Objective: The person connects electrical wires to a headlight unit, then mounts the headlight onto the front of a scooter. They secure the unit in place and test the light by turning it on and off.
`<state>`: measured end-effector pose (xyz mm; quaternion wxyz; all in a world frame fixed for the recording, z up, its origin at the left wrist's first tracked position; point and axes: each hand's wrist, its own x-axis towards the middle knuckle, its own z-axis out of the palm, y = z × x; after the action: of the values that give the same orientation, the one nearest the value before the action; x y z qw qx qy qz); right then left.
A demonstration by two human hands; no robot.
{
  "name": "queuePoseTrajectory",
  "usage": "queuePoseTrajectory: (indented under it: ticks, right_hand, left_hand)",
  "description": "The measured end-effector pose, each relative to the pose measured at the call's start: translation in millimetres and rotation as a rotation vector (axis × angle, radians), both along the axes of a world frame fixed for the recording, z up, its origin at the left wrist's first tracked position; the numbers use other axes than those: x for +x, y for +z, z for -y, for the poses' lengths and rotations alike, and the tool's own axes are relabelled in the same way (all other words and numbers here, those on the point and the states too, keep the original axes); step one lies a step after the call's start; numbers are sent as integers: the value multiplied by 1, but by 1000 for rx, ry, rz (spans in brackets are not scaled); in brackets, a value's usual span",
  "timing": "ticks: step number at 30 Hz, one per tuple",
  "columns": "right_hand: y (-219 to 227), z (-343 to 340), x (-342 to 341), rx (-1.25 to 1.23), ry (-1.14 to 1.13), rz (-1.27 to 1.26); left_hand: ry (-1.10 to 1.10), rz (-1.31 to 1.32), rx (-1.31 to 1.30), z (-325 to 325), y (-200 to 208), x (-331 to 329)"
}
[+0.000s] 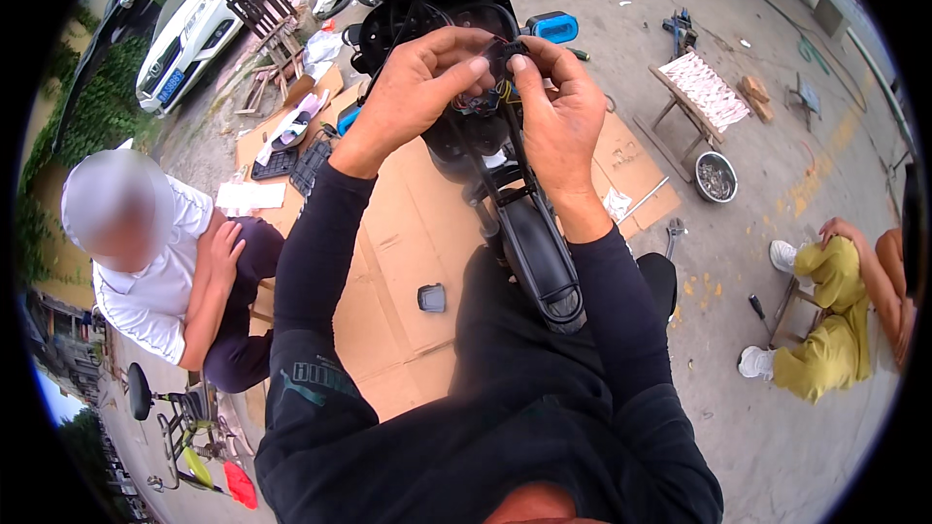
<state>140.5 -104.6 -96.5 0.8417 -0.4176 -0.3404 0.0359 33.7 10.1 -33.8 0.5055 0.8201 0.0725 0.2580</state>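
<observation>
In front of me stands a two-wheeled vehicle with its black front shell (442, 15) opened up and a black wheel fender (544, 252) pointing toward me. My right hand (563, 116) pinches a small black plug-like part (509, 52) between thumb and fingers. Close beside it, my left hand (417, 82) has thumb and fingertips drawn together near the same part; whatever they grip is too small to make out. Just below the fingers, a bundle of coloured wires (507, 92) shows inside the shell, partly hidden by my hands.
Flattened cardboard (408, 233) covers the ground, with a small dark cover (431, 298) on it. At left sits a person in white (155, 272); at right, one in yellow-green trousers (835, 320). A metal bowl (715, 178), a wooden stool (701, 87) and a wrench (674, 236) lie rightward.
</observation>
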Motion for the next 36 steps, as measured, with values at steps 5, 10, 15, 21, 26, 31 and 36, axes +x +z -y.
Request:
queuePoseTrajectory:
  ticks: [5,10,15,21,26,31,36]
  right_hand:
    - [0,3,15,-70,80,12]
    - [0,3,18,-96,150,-28]
    - [2,6,13,-140,104,12]
    - [-2,3,19,-114,142,9]
    - [1,6,20,-93,239,-100]
    - [-2,6,15,-100,158,30]
    - [-12,11,23,-127,197,160]
  left_hand:
    - [46,-91,-29,-4,4,5]
    - [52,-164,-88,-9,11,4]
    - [17,-207,-102,-9,17,2]
    - [-3,-230,-107,-11,18,3]
    - [-12,-243,-136,-13,17,2]
    - [-56,-241,-166,-7,22,2]
    - [-50,-240,-155,-10,22,-3]
